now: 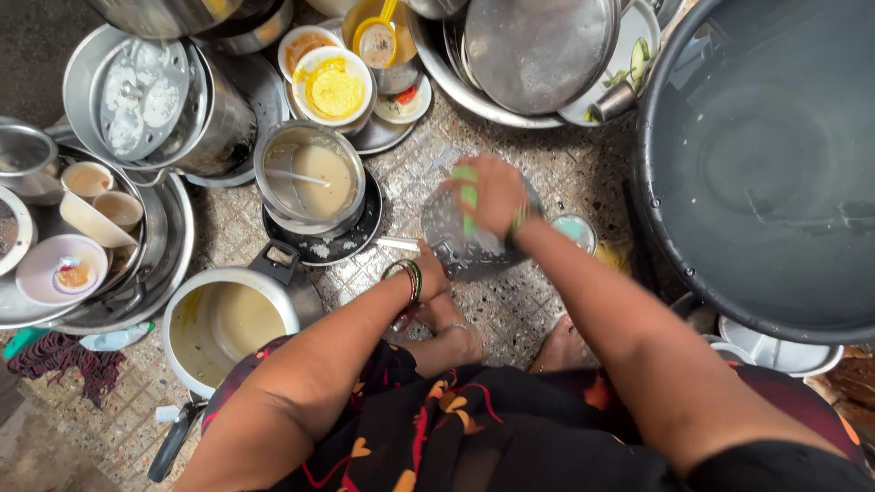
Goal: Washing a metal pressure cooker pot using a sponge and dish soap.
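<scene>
A round steel plate (453, 239), wet and soapy, lies on the speckled floor in front of me. My right hand (490, 193) presses a green scrubber (468, 193) onto the plate's far side. My left hand (430, 273) grips the plate's near left edge; green bangles (407, 274) circle that wrist. My bare feet (456, 339) rest on the floor just behind the plate.
A large black tub of water (766, 164) fills the right. A pressure cooker (228, 319) with yellowish liquid sits at left, a steel pot with a spoon (308, 178) behind the plate, and several stacked dirty bowls and trays (100, 237) crowd the left and back.
</scene>
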